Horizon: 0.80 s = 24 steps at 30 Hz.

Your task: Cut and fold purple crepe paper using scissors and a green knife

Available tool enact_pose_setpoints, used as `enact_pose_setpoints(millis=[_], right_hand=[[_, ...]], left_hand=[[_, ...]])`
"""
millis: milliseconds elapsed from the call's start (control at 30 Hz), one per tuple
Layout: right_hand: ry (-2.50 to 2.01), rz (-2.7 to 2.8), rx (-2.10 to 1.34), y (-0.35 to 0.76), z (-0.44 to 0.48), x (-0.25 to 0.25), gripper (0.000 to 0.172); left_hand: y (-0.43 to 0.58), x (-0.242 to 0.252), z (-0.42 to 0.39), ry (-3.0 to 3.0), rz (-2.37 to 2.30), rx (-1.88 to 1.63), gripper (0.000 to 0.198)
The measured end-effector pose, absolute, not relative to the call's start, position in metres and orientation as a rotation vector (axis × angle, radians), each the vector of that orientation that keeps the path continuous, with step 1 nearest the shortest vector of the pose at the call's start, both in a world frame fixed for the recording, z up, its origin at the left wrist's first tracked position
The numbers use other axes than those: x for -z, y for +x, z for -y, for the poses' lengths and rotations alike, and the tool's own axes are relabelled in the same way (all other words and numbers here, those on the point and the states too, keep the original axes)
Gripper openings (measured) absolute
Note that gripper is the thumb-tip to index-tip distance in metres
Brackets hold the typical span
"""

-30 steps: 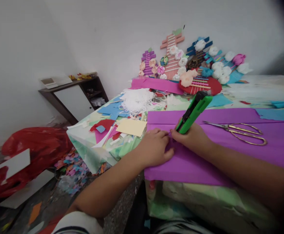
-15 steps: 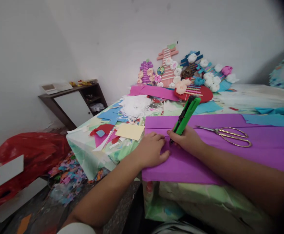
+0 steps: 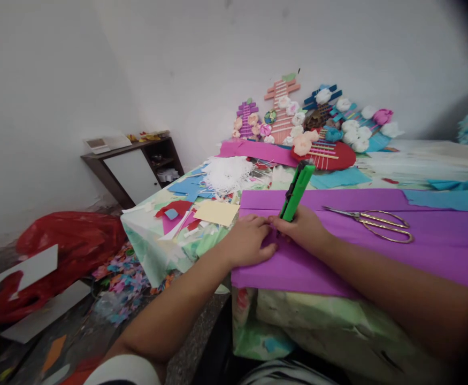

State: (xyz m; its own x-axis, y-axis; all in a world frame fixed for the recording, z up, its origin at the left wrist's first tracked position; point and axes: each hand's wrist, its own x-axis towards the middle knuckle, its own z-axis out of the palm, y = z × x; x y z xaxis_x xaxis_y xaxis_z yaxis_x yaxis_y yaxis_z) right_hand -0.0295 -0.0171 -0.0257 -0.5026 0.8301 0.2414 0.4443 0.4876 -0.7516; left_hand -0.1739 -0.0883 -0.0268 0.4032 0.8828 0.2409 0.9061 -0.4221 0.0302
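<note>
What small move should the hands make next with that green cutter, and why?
I'd probably shift the left hand slightly away from the green cutter: the right hand holds it steeply over the purple sheet, its lower end is close beside the left hand, and its tip is hard to make out.

The purple sheet (image 3: pixel 434 235) runs past the right edge. Over it, the right hand (image 3: pixel 304 227) hides part of the green-and-black tool (image 3: pixel 297 193); left beyond it, small things inside the cabinet (image 3: pixel 129 171) are indistinct.
</note>
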Motion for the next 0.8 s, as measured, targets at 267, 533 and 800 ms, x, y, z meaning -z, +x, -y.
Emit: enact_pose_setpoints(millis=[267, 533, 800], right_hand=[[-1.028, 2.035, -1.033, -0.0273, 0.0102, 0.0289, 0.036], [-1.011, 2.034, -0.976, -0.0274, 0.0094, 0.0302, 0.036], [-1.002, 2.102, -0.970, -0.0288, 0.0119, 0.0273, 0.035]], left_hand=[[-0.1749, 0.0263, 0.0886, -2.551, 1.620, 0.327, 0.035], [-0.1761, 0.0275, 0.0867, -2.553, 1.606, 0.324, 0.037], [-0.1754, 0.0270, 0.0875, -2.536, 1.581, 0.317, 0.034]])
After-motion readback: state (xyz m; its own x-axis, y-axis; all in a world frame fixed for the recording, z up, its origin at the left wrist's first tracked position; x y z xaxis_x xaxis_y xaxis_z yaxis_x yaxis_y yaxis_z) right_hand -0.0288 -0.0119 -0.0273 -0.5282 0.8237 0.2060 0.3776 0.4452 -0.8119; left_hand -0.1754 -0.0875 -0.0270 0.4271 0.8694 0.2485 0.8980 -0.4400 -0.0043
